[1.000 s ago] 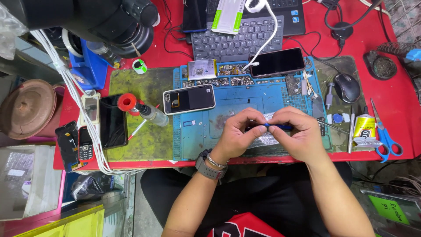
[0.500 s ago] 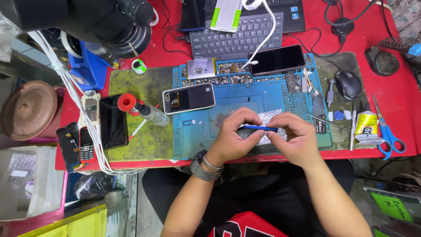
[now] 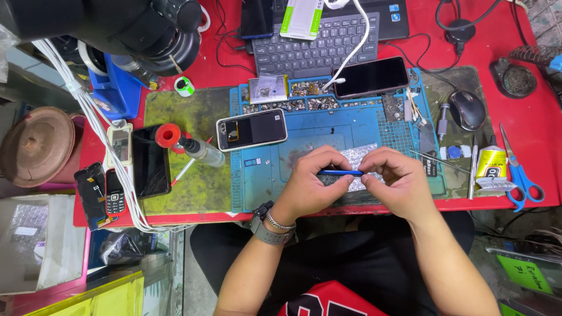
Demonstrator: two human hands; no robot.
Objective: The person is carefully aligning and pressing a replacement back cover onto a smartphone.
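Both my hands hold a thin blue tool [image 3: 341, 172] level over a silver foil sheet [image 3: 358, 157] on the blue work mat [image 3: 304, 131]. My left hand [image 3: 310, 178] pinches its left end, my right hand [image 3: 393, 178] its right end. What lies under my fingers is hidden. A smartphone [image 3: 252, 129] with a dark screen lies on the mat just up and left of my left hand. A second dark phone [image 3: 370, 76] with a white cable plugged in rests at the mat's far edge.
A laptop keyboard [image 3: 316, 50] sits at the back. A glue bottle with a red cap [image 3: 187, 143] and a black phone [image 3: 150, 161] lie on the green mat [image 3: 199, 187] to the left. A mouse [image 3: 466, 109], tweezers [image 3: 433, 155], glue tube [image 3: 489, 167] and blue scissors [image 3: 518, 172] lie right.
My hands have kept hold of the blue tool and shifted it slightly; it now lies level between both pinches. Nothing else on the table has moved.
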